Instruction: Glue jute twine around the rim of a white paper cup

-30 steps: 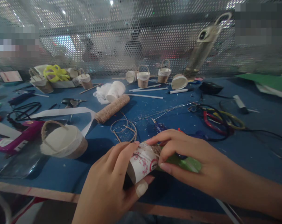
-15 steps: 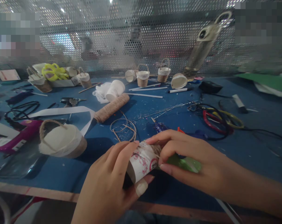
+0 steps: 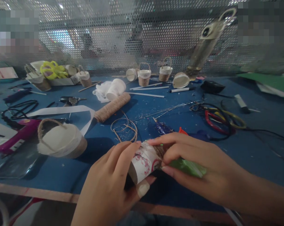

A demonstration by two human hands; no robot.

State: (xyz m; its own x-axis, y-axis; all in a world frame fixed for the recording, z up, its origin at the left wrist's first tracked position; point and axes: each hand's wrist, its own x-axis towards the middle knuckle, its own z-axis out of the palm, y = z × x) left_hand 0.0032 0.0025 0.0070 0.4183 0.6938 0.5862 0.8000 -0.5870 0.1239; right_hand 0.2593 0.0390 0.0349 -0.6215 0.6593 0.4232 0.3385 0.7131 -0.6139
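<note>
A white paper cup (image 3: pixel 144 163) with a pink blossom print lies on its side between my hands. My left hand (image 3: pixel 116 175) wraps round its open end, thumb beneath and fingers on top. Brown twine (image 3: pixel 159 152) is wound about the cup's other end. There my right hand (image 3: pixel 191 157) pinches the twine with thumb and fingers against the cup; part of the strand is hidden by the fingertips. Something translucent green (image 3: pixel 189 167) shows under my right palm. Beyond my hands lie loose loops of twine (image 3: pixel 124 128) and a twine roll (image 3: pixel 112 108).
A twine-wrapped basket (image 3: pixel 62 139) stands at left beside a purple power strip (image 3: pixel 19 133). Several small baskets (image 3: pixel 144 78) line the back before a perforated metal screen (image 3: pixel 104 47). A water bottle (image 3: pixel 200 53), red-handled pliers (image 3: pixel 214 122) and black cables are at right.
My right fingertips have shifted slightly to the right at the twine-wrapped end. My left hand keeps its hold on the cup, and the view has moved a little.
</note>
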